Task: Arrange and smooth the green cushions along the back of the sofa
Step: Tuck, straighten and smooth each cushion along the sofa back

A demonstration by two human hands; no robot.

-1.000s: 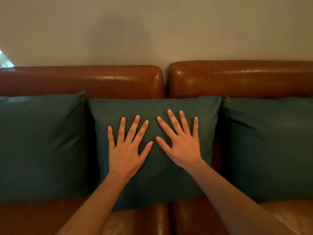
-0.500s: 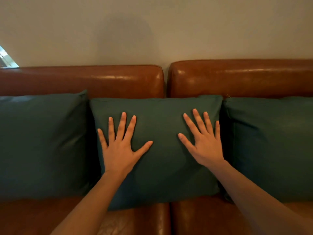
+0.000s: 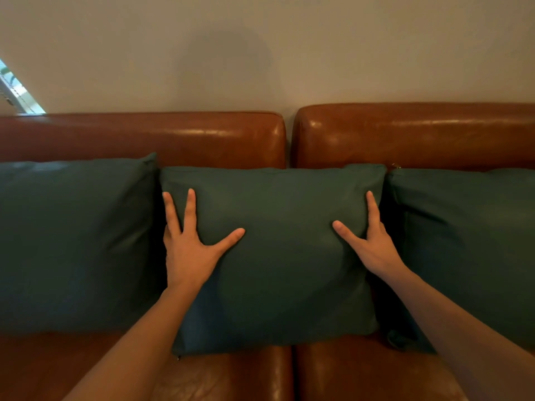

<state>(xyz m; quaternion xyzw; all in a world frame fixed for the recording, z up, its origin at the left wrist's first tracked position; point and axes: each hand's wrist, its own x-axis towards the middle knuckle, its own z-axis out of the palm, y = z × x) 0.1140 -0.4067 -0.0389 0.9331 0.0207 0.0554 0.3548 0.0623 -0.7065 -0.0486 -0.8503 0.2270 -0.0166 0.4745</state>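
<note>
Three dark green cushions lean against the back of a brown leather sofa (image 3: 220, 137). The middle cushion (image 3: 278, 250) stands upright over the gap between the two seats. My left hand (image 3: 188, 250) lies flat on its left edge, thumb spread onto the front, outer fingers tucked into the gap beside the left cushion (image 3: 72, 241). My right hand (image 3: 373, 244) presses its right edge, thumb and one finger visible, the other fingers hidden between it and the right cushion (image 3: 469, 250).
A plain beige wall rises right behind the sofa back. A sliver of window (image 3: 14, 88) shows at the far left. Brown leather seat pads (image 3: 362, 374) run along the bottom of the view under my forearms.
Both hands have slid apart from the cushion's centre to its left and right edges, and their outer fingers have slipped into the gaps beside it.
</note>
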